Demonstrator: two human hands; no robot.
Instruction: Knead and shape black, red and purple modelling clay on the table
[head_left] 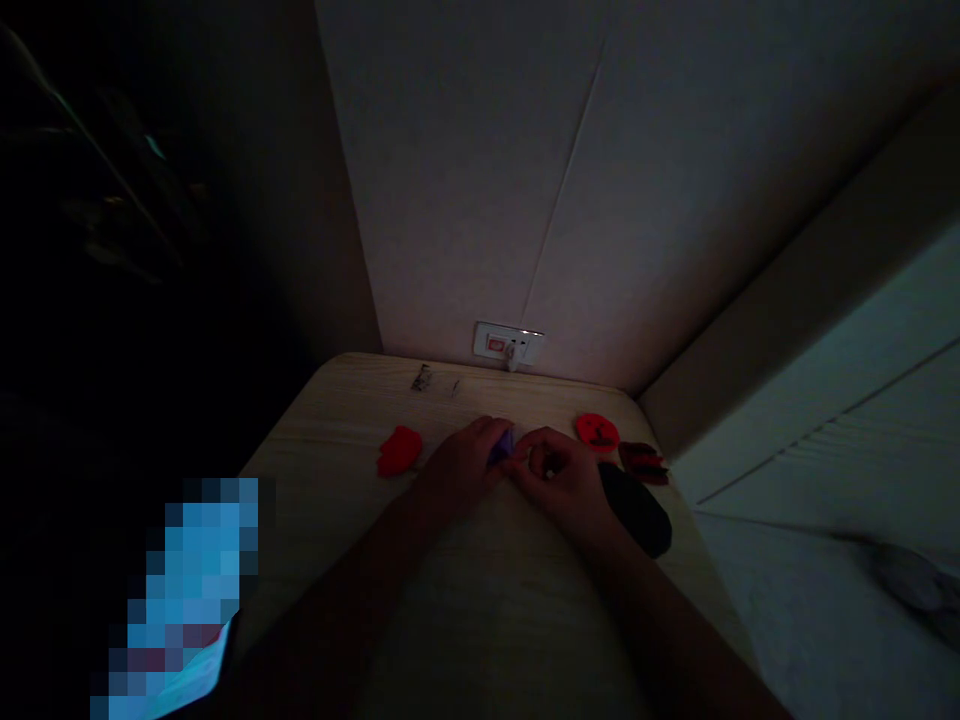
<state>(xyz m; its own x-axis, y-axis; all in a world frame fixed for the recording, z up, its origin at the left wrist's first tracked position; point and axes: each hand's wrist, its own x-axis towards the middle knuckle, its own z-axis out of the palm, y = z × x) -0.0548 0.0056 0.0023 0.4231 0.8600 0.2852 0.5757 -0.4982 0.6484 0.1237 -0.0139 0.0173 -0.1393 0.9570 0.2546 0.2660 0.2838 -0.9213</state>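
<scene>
My left hand (466,462) is closed around a small purple piece (501,448), possibly paper or cloth; the dim light hides its kind. From the other side, my right hand (562,475) pinches the edge of that piece between thumb and forefinger. Both hands are low over a light wooden table (480,620). Left of my left hand lies a red cut-out (400,451) with a notched edge. Beyond my right hand lie a round red piece (598,431) with dark marks and a dark red and black piece (643,464). A black oval piece (637,508) is beside my right wrist.
A wall socket (508,344) with a plug in it is just behind the table's back edge. Dark marks (421,378) show on the tabletop near the wall. At the lower left glows a blurred-out screen (199,580). A pale panel (825,430) stands to the right.
</scene>
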